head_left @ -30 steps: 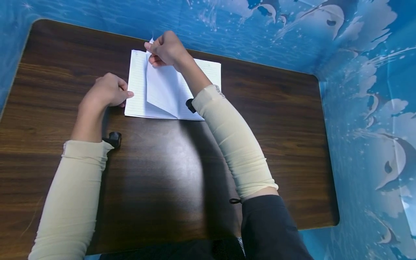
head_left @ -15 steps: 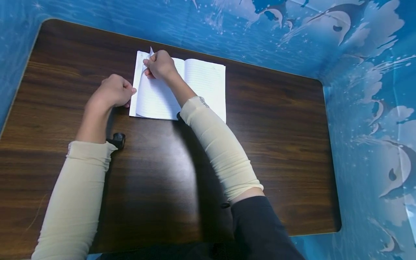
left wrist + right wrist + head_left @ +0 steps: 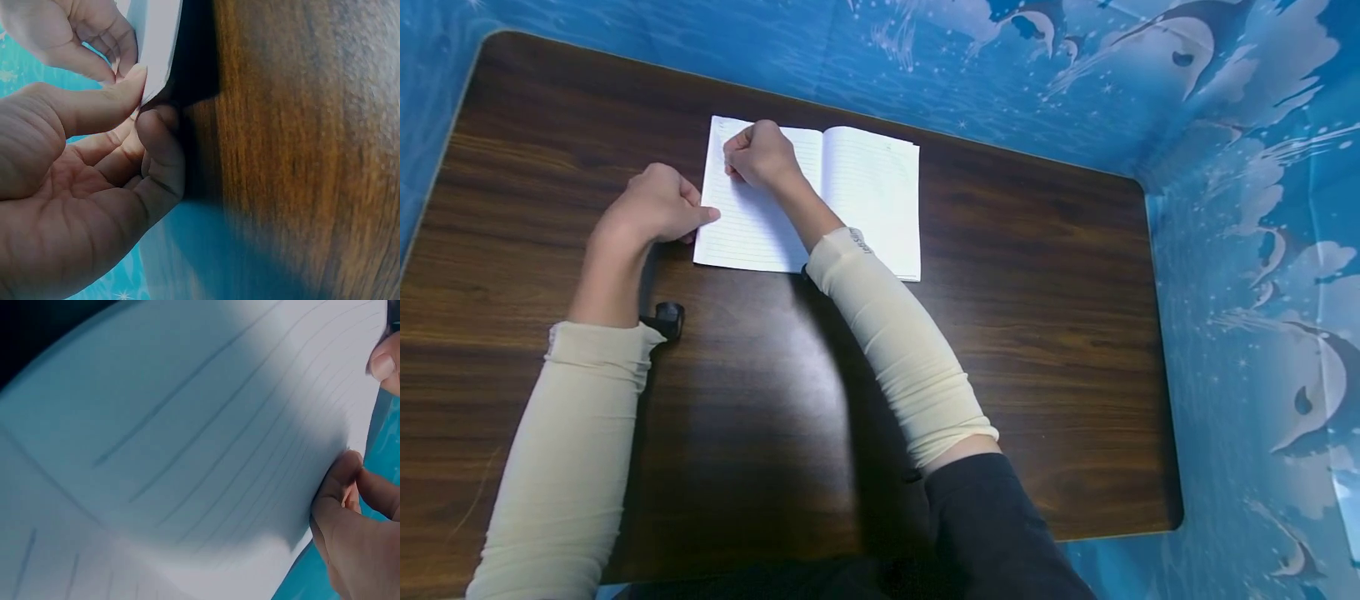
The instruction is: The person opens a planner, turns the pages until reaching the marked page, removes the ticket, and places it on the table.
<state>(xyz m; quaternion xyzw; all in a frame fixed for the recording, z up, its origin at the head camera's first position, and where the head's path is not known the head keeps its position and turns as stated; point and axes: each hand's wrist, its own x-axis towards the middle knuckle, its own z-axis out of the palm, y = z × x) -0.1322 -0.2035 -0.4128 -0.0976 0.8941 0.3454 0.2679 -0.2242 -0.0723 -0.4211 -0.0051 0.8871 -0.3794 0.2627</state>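
Note:
An open lined notebook (image 3: 868, 192) lies near the far edge of the table, both pages nearly flat. At its left edge, my left hand (image 3: 658, 204) grips the pages, thumb on top and fingers curled beneath, seen close in the left wrist view. My right hand (image 3: 763, 154) is over the upper part of the left page (image 3: 752, 237), thumb and fingers drawn together at the paper. In the right wrist view the right hand's fingers (image 3: 340, 481) pinch at the page's edge, and the left thumb (image 3: 382, 365) shows beyond.
A dark wood-grain table (image 3: 1037, 333) with rounded corners surrounds the notebook. Blue dolphin-print sheeting (image 3: 1247, 250) stands along the back and right side. Pale sleeves (image 3: 895, 333) cover both forearms, and a black wrist device (image 3: 668, 320) sits at the left wrist.
The lifted page has come down onto the left side and now lies nearly flat. The right hand moved left and lower with it; the left thumb now reaches over the page's edge.

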